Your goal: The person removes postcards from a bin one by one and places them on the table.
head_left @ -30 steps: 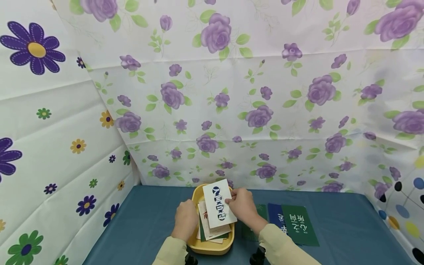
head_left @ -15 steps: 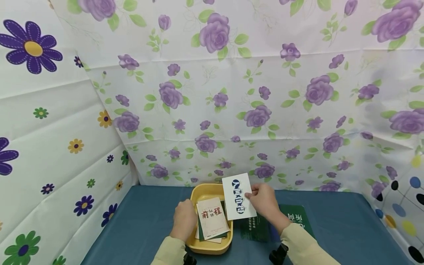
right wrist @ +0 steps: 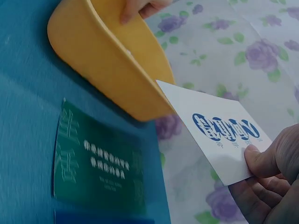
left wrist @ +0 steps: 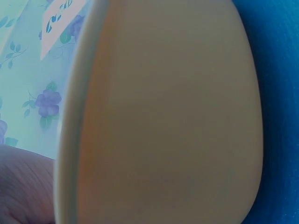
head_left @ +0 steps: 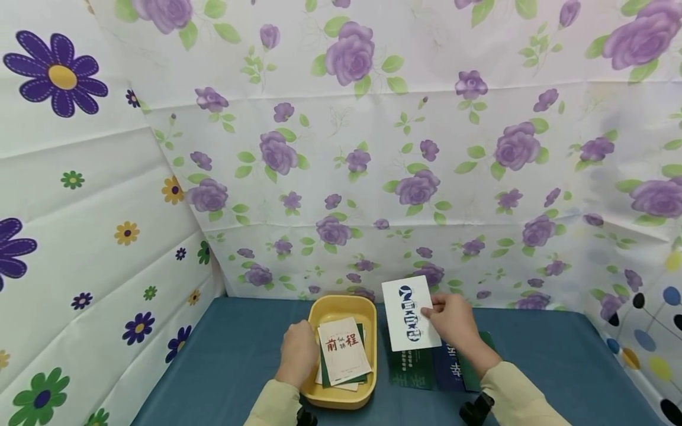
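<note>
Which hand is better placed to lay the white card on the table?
Probably the right hand: it pinches the white card to the right of the yellow basket, whose left side the left hand holds.

rose-patterned backdrop [head_left: 373, 148] behind blue table [head_left: 229, 361]

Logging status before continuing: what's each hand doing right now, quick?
Left hand: closed, holding the left rim of the yellow tray.
Right hand: closed, pinching the white card.

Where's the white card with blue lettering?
In the head view, the white card is in the grip of the right hand, just right of the yellow tray.
</note>
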A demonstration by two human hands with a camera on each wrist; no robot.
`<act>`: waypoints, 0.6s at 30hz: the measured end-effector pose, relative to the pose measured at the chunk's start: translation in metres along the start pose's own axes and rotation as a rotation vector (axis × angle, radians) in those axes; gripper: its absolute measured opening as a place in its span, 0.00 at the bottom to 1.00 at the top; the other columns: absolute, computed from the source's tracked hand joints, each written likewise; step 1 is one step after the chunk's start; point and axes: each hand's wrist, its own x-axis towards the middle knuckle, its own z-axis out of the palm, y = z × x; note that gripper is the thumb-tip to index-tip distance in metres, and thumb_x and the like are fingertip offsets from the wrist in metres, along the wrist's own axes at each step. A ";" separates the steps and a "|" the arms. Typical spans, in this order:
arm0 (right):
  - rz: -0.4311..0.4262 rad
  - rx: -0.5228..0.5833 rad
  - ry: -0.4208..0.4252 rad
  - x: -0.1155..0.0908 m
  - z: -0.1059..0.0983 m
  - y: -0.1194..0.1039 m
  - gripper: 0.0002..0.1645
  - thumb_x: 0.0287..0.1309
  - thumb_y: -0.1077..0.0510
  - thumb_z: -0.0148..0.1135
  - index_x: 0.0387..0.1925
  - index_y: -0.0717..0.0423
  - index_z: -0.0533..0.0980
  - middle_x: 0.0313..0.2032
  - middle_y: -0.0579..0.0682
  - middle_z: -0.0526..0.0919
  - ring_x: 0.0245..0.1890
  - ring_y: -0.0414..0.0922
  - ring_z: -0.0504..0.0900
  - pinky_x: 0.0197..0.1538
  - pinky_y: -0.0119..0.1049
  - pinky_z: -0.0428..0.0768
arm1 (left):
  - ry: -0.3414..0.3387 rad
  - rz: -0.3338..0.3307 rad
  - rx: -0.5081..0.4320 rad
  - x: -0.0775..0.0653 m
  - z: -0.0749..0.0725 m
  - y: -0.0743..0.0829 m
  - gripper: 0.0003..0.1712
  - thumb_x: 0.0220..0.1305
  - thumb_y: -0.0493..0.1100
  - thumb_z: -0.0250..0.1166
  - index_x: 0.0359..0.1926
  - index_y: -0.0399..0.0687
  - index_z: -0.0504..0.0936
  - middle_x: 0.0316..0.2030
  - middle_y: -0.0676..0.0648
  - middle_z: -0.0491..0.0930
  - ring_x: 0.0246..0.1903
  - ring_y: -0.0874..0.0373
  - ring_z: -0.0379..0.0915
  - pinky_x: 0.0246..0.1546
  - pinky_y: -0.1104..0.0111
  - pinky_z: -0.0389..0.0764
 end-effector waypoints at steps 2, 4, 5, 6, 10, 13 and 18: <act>0.012 -0.029 0.006 0.001 -0.008 0.007 0.16 0.56 0.54 0.64 0.44 0.60 0.79 0.30 0.52 0.84 0.24 0.41 0.80 0.25 0.35 0.76 | 0.001 0.004 0.003 0.000 0.000 0.000 0.04 0.62 0.33 0.58 0.36 0.36 0.78 0.26 0.41 0.78 0.23 0.51 0.79 0.16 0.64 0.75; 0.025 -0.054 0.008 0.002 -0.016 0.014 0.17 0.57 0.53 0.63 0.45 0.60 0.79 0.32 0.53 0.84 0.26 0.42 0.80 0.25 0.35 0.76 | 0.006 0.010 0.007 0.000 0.000 0.000 0.05 0.62 0.33 0.57 0.36 0.35 0.78 0.26 0.40 0.79 0.23 0.50 0.79 0.16 0.64 0.76; 0.032 -0.066 0.009 0.003 -0.020 0.018 0.18 0.57 0.53 0.63 0.45 0.60 0.79 0.33 0.53 0.84 0.26 0.42 0.80 0.25 0.36 0.76 | 0.008 0.011 0.009 0.000 -0.001 0.001 0.05 0.62 0.33 0.57 0.36 0.35 0.78 0.26 0.40 0.79 0.23 0.50 0.79 0.17 0.63 0.76; 0.036 -0.073 0.007 0.003 -0.024 0.022 0.18 0.57 0.52 0.63 0.46 0.60 0.78 0.33 0.54 0.84 0.27 0.42 0.80 0.26 0.36 0.76 | 0.010 0.015 0.007 0.000 -0.001 0.001 0.05 0.62 0.32 0.57 0.36 0.35 0.78 0.26 0.39 0.79 0.23 0.50 0.79 0.16 0.63 0.76; 0.048 -0.100 -0.007 0.001 -0.042 0.036 0.21 0.58 0.52 0.62 0.47 0.62 0.77 0.36 0.57 0.83 0.28 0.44 0.81 0.26 0.37 0.77 | 0.017 0.023 0.009 -0.001 -0.002 0.001 0.05 0.62 0.32 0.57 0.36 0.35 0.78 0.26 0.39 0.79 0.23 0.49 0.79 0.16 0.63 0.75; 0.058 -0.131 -0.003 -0.001 -0.055 0.049 0.21 0.58 0.52 0.62 0.46 0.64 0.78 0.36 0.60 0.83 0.29 0.45 0.81 0.26 0.37 0.78 | 0.017 0.023 0.005 -0.001 -0.003 0.001 0.05 0.63 0.32 0.56 0.36 0.34 0.78 0.26 0.39 0.79 0.23 0.50 0.79 0.15 0.64 0.75; 0.113 -0.185 0.001 -0.002 -0.076 0.077 0.25 0.57 0.51 0.63 0.47 0.69 0.76 0.38 0.65 0.83 0.28 0.47 0.81 0.25 0.38 0.78 | 0.006 0.011 0.004 -0.002 -0.003 0.002 0.05 0.63 0.32 0.57 0.37 0.34 0.78 0.26 0.39 0.79 0.21 0.51 0.79 0.15 0.65 0.75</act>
